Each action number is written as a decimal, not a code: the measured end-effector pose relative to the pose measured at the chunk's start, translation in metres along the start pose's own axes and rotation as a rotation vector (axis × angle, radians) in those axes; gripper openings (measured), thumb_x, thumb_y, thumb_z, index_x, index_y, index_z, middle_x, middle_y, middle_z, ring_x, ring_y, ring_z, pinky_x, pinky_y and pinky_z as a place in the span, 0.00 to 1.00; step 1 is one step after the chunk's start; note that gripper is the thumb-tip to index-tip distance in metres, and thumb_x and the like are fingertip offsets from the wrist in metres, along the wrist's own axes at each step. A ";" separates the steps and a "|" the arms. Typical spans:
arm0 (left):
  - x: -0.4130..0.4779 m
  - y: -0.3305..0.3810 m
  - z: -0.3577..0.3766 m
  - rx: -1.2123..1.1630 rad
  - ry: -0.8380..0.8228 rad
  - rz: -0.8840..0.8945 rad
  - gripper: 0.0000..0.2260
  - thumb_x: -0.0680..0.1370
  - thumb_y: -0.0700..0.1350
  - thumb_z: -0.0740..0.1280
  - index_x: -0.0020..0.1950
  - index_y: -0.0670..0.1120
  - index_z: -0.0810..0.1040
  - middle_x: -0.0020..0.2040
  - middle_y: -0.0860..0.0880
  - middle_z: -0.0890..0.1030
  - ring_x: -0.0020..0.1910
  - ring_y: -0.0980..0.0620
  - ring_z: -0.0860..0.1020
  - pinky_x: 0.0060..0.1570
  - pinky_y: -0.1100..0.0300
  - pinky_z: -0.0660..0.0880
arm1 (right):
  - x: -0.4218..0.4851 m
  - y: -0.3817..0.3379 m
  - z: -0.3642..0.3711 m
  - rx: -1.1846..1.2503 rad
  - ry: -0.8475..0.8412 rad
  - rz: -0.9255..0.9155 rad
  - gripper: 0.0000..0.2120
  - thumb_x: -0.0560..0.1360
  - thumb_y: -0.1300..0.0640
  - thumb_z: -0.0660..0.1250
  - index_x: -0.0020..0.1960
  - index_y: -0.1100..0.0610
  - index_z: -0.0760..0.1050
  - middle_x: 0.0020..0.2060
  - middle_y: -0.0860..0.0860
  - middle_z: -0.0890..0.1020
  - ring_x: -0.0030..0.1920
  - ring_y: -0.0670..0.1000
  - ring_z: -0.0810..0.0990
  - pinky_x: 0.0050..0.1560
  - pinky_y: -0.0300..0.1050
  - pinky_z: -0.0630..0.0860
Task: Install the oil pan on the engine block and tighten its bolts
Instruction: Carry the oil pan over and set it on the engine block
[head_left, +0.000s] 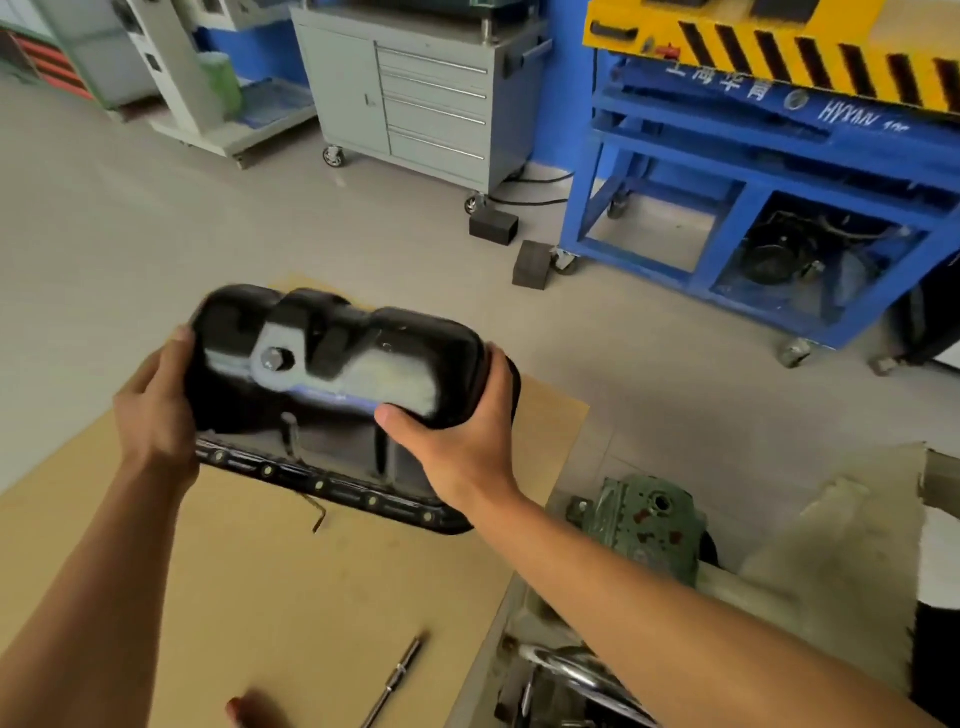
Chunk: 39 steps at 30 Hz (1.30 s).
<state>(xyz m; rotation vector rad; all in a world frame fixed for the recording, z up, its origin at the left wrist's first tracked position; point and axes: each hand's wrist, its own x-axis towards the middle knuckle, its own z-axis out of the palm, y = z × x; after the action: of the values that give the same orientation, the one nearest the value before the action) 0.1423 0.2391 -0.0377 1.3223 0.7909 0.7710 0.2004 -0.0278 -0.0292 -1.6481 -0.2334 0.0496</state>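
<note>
The pan (332, 364) is held over the cardboard (291, 597) by both ends. Its left end is gripped by the left hand (156, 410), whose fingers are hidden behind it. Its right end is clasped by the right hand (467, 447), thumb pressed on the near face. The drain bolt (277, 358) is seen between the thumbs, the flange (317, 486) below them.

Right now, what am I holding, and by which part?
The black oil pan, held by its two short ends: your left hand grips the left end, your right hand the right end.
</note>
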 end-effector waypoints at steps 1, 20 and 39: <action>-0.004 0.012 0.001 0.002 -0.008 0.011 0.23 0.67 0.66 0.74 0.51 0.49 0.86 0.50 0.51 0.86 0.51 0.52 0.83 0.56 0.54 0.79 | -0.001 -0.009 -0.002 0.014 -0.015 0.006 0.51 0.56 0.44 0.82 0.73 0.51 0.62 0.65 0.42 0.68 0.67 0.43 0.69 0.70 0.47 0.70; -0.054 0.037 -0.048 -0.057 0.177 -0.039 0.29 0.66 0.67 0.74 0.56 0.46 0.85 0.49 0.50 0.86 0.54 0.49 0.84 0.60 0.46 0.80 | -0.021 -0.043 0.014 0.050 -0.145 -0.079 0.36 0.57 0.46 0.81 0.58 0.30 0.65 0.58 0.33 0.73 0.60 0.40 0.75 0.59 0.40 0.74; -0.357 0.188 0.233 -0.132 -0.209 0.151 0.17 0.69 0.65 0.74 0.45 0.53 0.84 0.46 0.53 0.86 0.49 0.55 0.84 0.54 0.55 0.81 | -0.070 -0.200 -0.408 0.025 0.130 -0.187 0.35 0.54 0.43 0.81 0.58 0.35 0.72 0.52 0.35 0.81 0.52 0.36 0.80 0.56 0.46 0.79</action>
<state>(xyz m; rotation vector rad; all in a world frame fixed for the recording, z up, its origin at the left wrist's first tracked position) 0.1450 -0.1677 0.1888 1.3287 0.4700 0.7755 0.1776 -0.4259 0.1992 -1.5916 -0.2854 -0.1949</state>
